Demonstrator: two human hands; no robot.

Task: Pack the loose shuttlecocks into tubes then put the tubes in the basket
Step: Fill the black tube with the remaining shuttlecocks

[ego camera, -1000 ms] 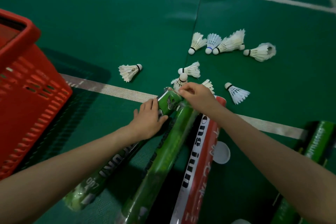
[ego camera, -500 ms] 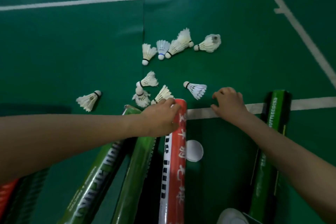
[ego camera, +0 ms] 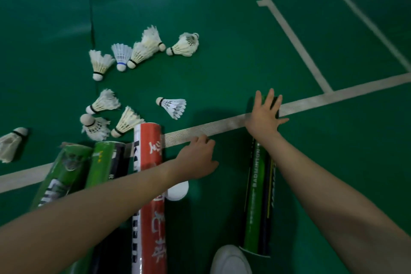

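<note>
Though frayed, white feathered shuttlecocks (ego camera: 173, 108)

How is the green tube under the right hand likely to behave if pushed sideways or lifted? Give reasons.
The green tube is a long cylinder lying flat on the smooth court floor, so it would probably roll sideways. The right hand, spread flat on its far end, likely steadies it. Straight along its length, it seems stiff.
</note>
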